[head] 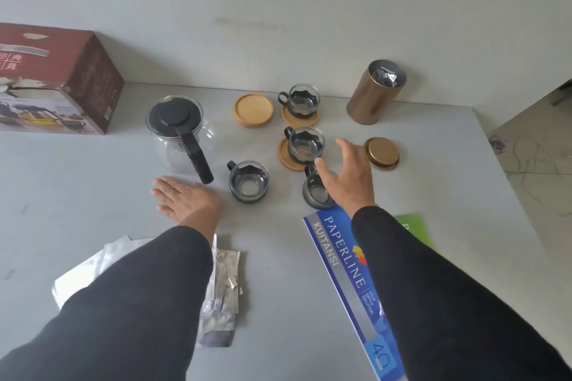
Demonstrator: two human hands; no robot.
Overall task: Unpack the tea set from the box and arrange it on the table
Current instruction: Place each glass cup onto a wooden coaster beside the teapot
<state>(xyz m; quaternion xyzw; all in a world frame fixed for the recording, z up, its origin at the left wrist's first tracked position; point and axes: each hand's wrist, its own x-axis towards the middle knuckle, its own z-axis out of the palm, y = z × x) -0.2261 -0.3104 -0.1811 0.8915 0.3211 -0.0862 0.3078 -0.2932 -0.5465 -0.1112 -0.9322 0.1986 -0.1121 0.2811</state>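
A glass teapot (178,133) with a black lid and handle stands left of centre. Two glass cups (301,100) (305,144) sit on wooden coasters, and one bare coaster (252,110) lies beside them. A third cup (249,181) stands on the bare table. A fourth cup (315,195) is partly hidden under my right hand (348,175), which hovers over it with fingers spread and holds nothing. My left hand (184,198) lies flat, palm down, just in front of the teapot handle. The dark red box (62,80) stands at the far left.
A gold tin (373,94), open with a foil bag inside, stands at the back right; its lid (382,153) lies nearer. A blue receipt book (343,275) and green paper (414,227) lie under my right arm. Torn foil packets (221,291) lie under my left arm. The table edge (507,185) runs along the right.
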